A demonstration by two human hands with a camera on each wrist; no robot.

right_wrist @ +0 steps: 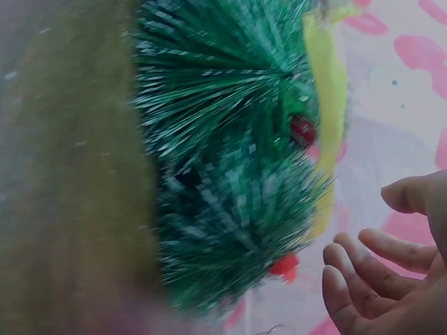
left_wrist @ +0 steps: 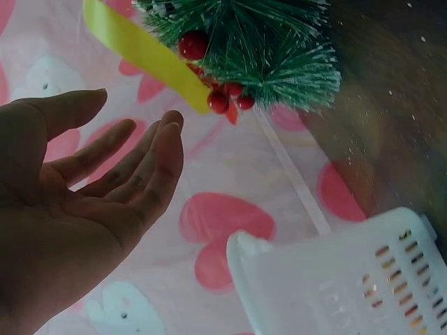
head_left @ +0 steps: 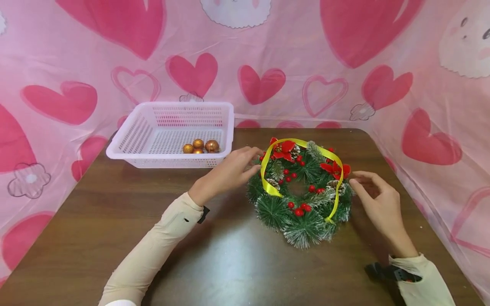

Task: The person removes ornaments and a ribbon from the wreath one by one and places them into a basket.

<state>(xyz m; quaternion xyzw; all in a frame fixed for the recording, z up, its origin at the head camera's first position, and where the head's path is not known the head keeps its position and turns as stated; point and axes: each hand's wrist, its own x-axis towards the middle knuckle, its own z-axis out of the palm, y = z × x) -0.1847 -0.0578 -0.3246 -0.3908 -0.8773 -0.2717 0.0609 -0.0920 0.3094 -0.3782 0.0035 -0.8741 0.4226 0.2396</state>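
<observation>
A green wreath [head_left: 302, 227] with red berries, pine cones and red flowers lies flat on the brown table. Draped over its top is a yellow ribbon [head_left: 338, 199], curving round the far side with both ends toward me. My left hand [head_left: 233, 170] is at the wreath's left edge, fingers relaxed and slightly bent; in the left wrist view the hand [left_wrist: 105, 174] is apart from the ribbon and holds nothing. At the right edge is my right hand [head_left: 380, 204], its fingers loosely bent; the right wrist view shows this hand [right_wrist: 391, 272] with nothing in its grasp.
A white perforated basket [head_left: 172, 160] stands at the back left of the table [head_left: 214, 263]. Several gold and copper-coloured balls [head_left: 212, 145] lie in its right part. A pink cloth [head_left: 302, 55] with hearts hangs behind and around the table.
</observation>
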